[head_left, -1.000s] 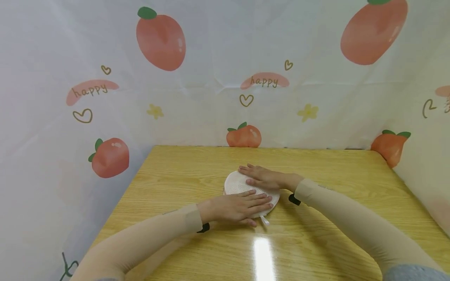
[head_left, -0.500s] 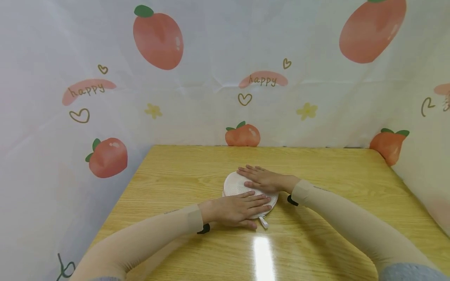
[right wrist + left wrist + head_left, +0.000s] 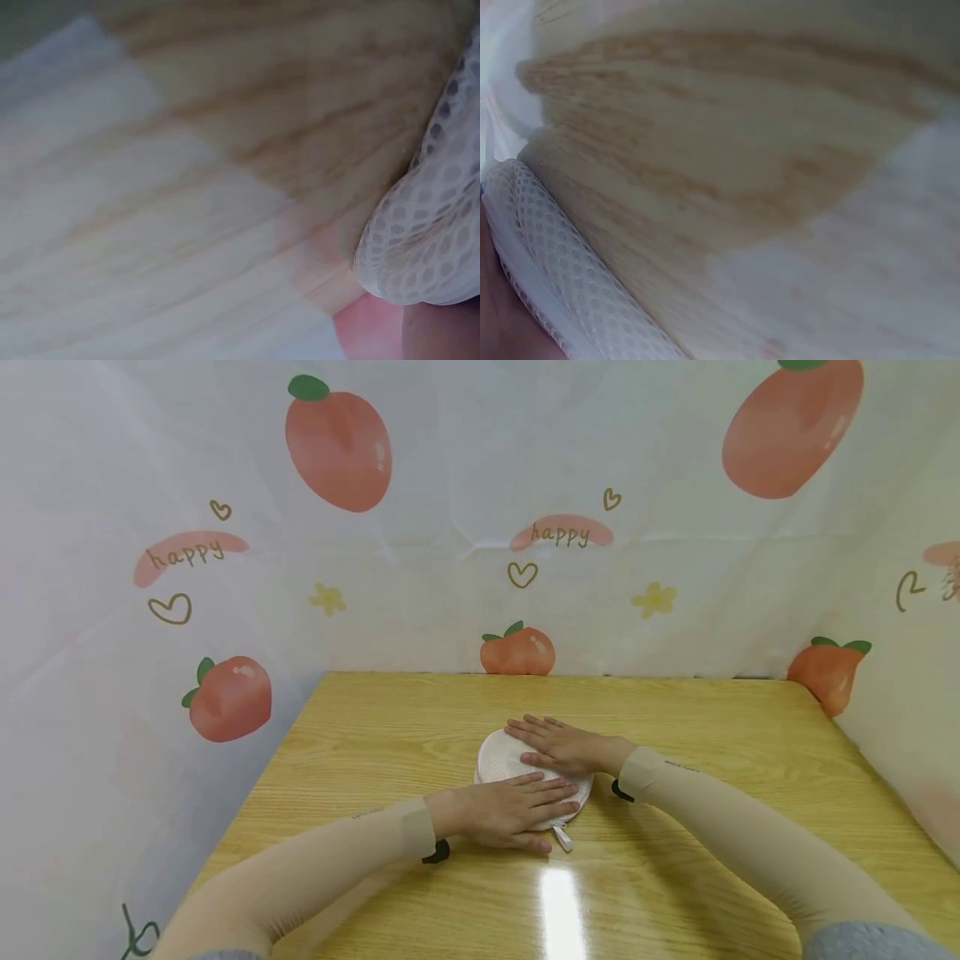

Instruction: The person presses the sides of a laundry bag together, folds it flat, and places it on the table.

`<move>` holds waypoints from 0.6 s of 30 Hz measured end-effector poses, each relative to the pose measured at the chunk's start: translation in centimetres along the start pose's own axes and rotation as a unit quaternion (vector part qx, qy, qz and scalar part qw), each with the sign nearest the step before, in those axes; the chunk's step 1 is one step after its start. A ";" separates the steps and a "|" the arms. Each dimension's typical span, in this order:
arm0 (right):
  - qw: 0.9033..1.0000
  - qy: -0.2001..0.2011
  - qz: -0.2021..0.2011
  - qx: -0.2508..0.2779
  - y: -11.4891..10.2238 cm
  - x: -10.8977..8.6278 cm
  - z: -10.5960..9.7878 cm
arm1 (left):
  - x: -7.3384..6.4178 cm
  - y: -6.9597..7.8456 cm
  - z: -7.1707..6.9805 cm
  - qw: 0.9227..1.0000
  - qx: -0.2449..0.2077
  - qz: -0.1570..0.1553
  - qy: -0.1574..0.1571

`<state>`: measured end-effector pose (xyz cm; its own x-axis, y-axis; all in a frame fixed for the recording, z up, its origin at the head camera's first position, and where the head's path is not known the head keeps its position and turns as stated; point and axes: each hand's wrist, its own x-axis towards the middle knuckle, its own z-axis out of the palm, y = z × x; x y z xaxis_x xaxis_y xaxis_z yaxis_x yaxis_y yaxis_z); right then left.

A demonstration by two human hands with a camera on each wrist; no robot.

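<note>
A round white mesh laundry bag point(image 3: 498, 762) lies flattened on the wooden table, with a short white loop tab point(image 3: 562, 837) sticking out at its near edge. My left hand point(image 3: 504, 812) rests palm down across the near part of the bag, fingers straight and pointing right. Over the far right part lies my right hand point(image 3: 564, 748), also flat with extended fingers. In the left wrist view the bag's honeycomb mesh edge point(image 3: 577, 270) shows beside a bit of the hand. The right wrist view catches a rounded mesh fold point(image 3: 424, 244) with skin just below it.
The wood-grained table point(image 3: 375, 727) reaches back to a white curtain point(image 3: 435, 460) printed with peaches and the word "happy". The curtain also hangs along the left and right sides. A bright light reflection point(image 3: 562, 914) falls on the tabletop near the front.
Both hands stay flat on the bag. They and the bag hardly shift; the whole head view moves very slightly.
</note>
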<state>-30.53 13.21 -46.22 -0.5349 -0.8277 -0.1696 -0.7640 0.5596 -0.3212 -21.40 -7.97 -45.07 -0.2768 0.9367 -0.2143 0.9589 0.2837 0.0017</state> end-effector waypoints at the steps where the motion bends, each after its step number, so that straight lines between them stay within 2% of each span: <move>1: 1.000 0.001 0.001 0.000 0.1 0.0 0.1 | 0.0 0.0 0.1 1.000 -0.001 -0.001 0.000; 6: 1.000 0.005 0.003 -0.001 0.1 0.1 0.3 | 0.0 0.1 0.2 1.000 0.002 -0.003 0.002; 14: 1.000 -0.008 0.015 0.000 -1.0 -0.3 -1.2 | -0.3 0.2 -0.2 1.000 0.013 -0.006 0.020; 18: 1.000 -0.003 0.015 -0.001 -1.1 -0.6 -1.5 | -0.4 0.3 -0.4 0.999 0.012 -0.004 0.031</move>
<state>-29.94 13.12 -44.35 -0.5562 -0.8103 -0.1844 -0.7479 0.5848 -0.3141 -21.04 -8.15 -44.58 -0.2875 0.9455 -0.1531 0.9575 0.2873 -0.0241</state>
